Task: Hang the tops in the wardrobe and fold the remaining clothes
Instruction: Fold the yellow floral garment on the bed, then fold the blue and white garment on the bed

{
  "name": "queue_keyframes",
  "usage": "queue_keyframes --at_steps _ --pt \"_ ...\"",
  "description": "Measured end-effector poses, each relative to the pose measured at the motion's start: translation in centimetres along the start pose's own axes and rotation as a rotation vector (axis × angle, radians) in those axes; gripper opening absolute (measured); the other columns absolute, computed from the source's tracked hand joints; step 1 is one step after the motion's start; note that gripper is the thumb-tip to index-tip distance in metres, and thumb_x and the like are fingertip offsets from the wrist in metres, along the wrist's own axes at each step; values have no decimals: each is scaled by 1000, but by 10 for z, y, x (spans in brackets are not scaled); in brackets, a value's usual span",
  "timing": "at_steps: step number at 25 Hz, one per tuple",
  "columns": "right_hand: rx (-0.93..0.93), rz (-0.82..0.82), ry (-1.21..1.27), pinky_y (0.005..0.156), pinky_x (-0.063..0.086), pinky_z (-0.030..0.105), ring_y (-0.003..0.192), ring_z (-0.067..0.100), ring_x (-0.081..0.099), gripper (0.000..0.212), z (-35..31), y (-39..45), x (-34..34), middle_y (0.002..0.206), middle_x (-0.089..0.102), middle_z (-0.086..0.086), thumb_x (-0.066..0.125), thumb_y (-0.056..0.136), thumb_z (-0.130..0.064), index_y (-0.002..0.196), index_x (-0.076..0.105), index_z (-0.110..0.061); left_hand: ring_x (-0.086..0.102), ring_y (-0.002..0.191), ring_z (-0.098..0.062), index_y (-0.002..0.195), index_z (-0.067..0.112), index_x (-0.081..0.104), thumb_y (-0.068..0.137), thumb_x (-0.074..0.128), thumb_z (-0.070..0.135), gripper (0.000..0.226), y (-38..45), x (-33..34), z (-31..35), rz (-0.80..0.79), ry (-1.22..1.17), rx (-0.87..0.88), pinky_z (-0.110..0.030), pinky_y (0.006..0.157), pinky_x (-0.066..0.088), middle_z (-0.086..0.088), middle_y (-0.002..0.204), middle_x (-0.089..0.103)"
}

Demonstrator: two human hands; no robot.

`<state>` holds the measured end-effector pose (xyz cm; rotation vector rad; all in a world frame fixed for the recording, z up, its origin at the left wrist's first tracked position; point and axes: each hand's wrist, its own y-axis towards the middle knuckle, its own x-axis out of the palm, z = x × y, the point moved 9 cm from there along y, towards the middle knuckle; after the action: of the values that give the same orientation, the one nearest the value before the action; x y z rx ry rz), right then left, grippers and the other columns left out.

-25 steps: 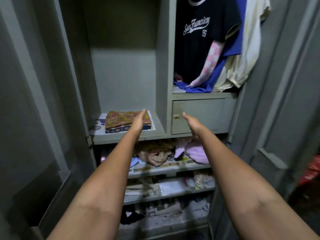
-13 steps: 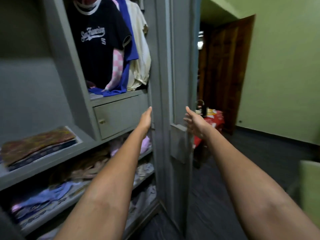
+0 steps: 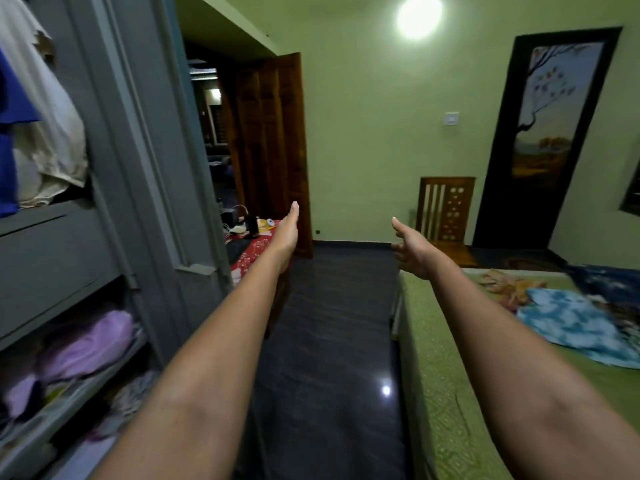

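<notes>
Head view: I see both arms stretched out level over a dark floor (image 3: 329, 341), neither hand holding anything. My left hand (image 3: 287, 233) is flat, fingers straight and together, edge-on to the camera. My right hand (image 3: 414, 249) is relaxed, thumb up and fingers loosely spread, palm turned inward.

Left of the left hand stands the grey wardrobe (image 3: 114, 150), its door (image 3: 180, 168) swung out toward the left arm. Far left of that arm, a cream top (image 3: 52, 126) and a blue top (image 3: 10, 133) hang inside the wardrobe. Below the left forearm, lilac clothes (image 3: 90, 341) are stuffed on a shelf (image 3: 69, 393).

Right of the right arm lies a bed (image 3: 446, 393) under a green cover, with loose clothes on it: a light blue patterned piece (image 3: 568, 323), a dark blue one (image 3: 609, 282) beyond it, and an orange one (image 3: 509, 285) nearest the right wrist. None touches either hand.

Beyond the left fingertips sits a table with a red cloth (image 3: 249, 251) and an open wooden door (image 3: 273, 150). Beyond the right hand, a wooden chair (image 3: 446, 209) stands against the green wall (image 3: 374, 133).
</notes>
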<state>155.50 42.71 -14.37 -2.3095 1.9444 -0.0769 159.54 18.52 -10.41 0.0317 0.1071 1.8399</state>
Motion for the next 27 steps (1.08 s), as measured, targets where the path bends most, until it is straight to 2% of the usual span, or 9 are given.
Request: queue_keyframes --at_steps 2,10,14,18,21,23,25,26,27 --pt "9 17 -3 117 19 48 143 30 23 75 0 22 -18 154 26 14 39 93 -59 152 18 -18 26 142 -22 149 10 26 102 25 48 61 21 20 1 -38 23 8 -33 114 21 -4 153 31" --pt "-41 67 -94 117 14 44 144 29 20 67 -38 172 -65 155 26 13 35 96 -54 152 18 -21 23 144 -22 150 15 23 102 30 44 57 173 65 7 -22 58 72 -37 117 19 -4 156 25" --pt "-61 46 -143 117 13 46 144 29 18 68 -77 260 -70 157 22 10 35 95 -56 152 17 -22 28 141 -23 149 11 26 104 27 37 52 247 83 16 17 -12 91 -30 110 25 -5 153 32" --pt "-59 10 -197 117 12 43 132 21 38 63 -73 346 -70 157 20 11 35 98 -49 151 19 -19 26 142 -23 149 10 24 104 25 37 53 321 107 -9 1 -23 44 -31 113 23 -6 154 30" --pt "-40 22 -182 117 10 42 145 28 17 64 -64 421 -82 158 17 10 36 98 -49 151 19 -19 24 143 -23 151 12 21 103 27 41 56 401 119 -25 12 -16 26 -35 115 20 -5 155 27" --pt "-49 53 -174 116 14 42 144 29 19 64 -70 470 -92 158 17 8 36 98 -50 151 19 -19 24 143 -24 151 14 20 102 28 45 59 459 128 -31 3 7 31 -39 118 19 -6 155 27" --pt "-64 105 -153 99 36 32 118 21 48 65 -84 520 -105 157 20 9 36 97 -52 151 21 -19 24 143 -25 151 15 20 101 29 46 59 520 142 -29 -27 10 39 -41 118 19 -6 155 27" --pt "-61 119 -151 78 38 23 89 11 50 66 -93 543 -111 157 21 9 37 96 -54 151 21 -20 23 144 -25 151 16 20 101 29 46 59 549 149 -24 -50 10 43 -42 118 19 -6 155 27" --pt "-58 130 -150 61 33 18 69 5 36 69 -104 568 -116 157 22 10 37 95 -56 151 20 -21 23 144 -25 151 17 20 101 28 47 59 578 156 -18 -75 17 52 -43 118 19 -5 156 27"
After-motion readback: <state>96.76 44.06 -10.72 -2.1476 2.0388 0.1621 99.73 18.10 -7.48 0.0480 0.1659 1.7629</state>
